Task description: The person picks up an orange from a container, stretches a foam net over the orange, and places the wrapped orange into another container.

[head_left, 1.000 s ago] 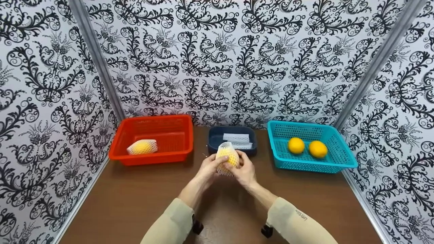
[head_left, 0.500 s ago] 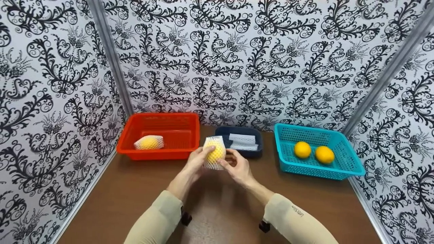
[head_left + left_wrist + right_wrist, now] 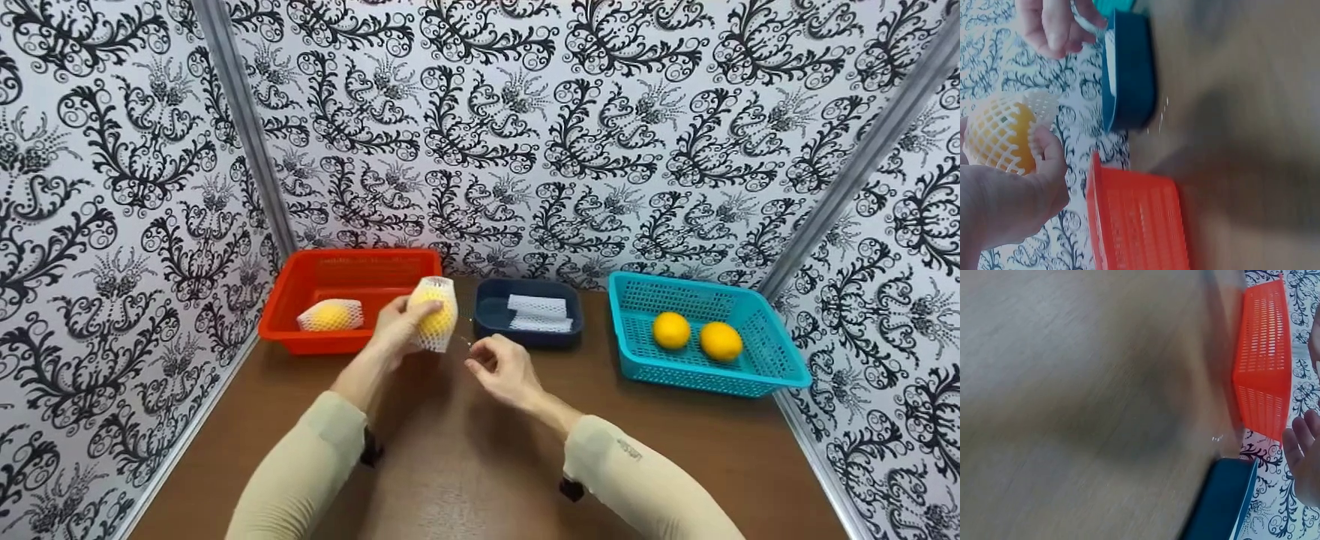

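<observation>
My left hand (image 3: pixel 394 334) grips a round yellow-orange fruit (image 3: pixel 437 319) in a white foam net sleeve, held up in front of the red basket's right end. The left wrist view shows the fruit (image 3: pixel 1023 138) with the thumb pressed against the net, whose loose end sticks out past it. To the right, my right hand (image 3: pixel 510 373) hovers apart from the fruit before the dark blue bin, fingers loosely bent and holding nothing. In the right wrist view only part of the right hand (image 3: pixel 1307 464) shows at the edge.
The red basket (image 3: pixel 300 343) holds one netted fruit (image 3: pixel 331 315). The dark blue bin (image 3: pixel 491 327) at the back holds white foam net sleeves (image 3: pixel 538 306). On the right, a teal basket (image 3: pixel 694 381) contains two bare fruits (image 3: pixel 671 330). Small white specks (image 3: pixel 1162 115) lie on the table.
Both hands were on the netted fruit; now the right hand has let go and drawn away. The left hand has carried the fruit left and farther back, towards the red basket.
</observation>
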Demonstrator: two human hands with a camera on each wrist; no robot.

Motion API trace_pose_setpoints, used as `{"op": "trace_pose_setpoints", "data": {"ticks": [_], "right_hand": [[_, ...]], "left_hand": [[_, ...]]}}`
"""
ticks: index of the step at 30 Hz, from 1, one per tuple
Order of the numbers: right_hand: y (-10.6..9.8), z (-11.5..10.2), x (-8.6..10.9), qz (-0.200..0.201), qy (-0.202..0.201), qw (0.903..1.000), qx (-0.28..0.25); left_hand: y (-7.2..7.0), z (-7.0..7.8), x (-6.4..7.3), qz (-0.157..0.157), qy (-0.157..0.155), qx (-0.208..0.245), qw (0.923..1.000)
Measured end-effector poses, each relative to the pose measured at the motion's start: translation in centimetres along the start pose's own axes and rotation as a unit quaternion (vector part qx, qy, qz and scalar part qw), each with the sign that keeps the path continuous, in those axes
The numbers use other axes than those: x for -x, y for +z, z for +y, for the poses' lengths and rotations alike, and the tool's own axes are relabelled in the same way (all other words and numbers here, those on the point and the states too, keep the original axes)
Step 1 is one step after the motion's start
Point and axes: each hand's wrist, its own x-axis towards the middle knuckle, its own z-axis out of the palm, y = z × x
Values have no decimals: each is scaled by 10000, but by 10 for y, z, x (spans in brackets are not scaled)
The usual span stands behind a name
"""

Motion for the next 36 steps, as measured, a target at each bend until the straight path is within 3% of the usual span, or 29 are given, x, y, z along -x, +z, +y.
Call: {"op": "trace_pose_setpoints", "data": {"ticks": [8, 14, 20, 24, 29, 36], "right_hand": [[13, -1, -11, -105, -33, 9973, 730], [27, -4, -25, -141, -292, 9925, 1175], [43, -15, -41, -195, -567, 9863, 1538], [52, -16, -50, -274, -499, 9808, 1865], [60, -13, -57, -316, -355, 9761, 2119], [67, -9, -68, -194, -454, 9751, 2163]], "left_hand": [[-31, 15, -19, 508, 210, -627, 9965], [-46, 17, -34, 946, 426, -1574, 9821], [-60, 12, -56, 1440, 542, -2883, 9451], [-65, 10, -75, 1514, 663, -3487, 9225], [-70, 6, -97, 1377, 915, -4290, 8880], [-76, 6, -118, 886, 1316, -5204, 8391]]}}
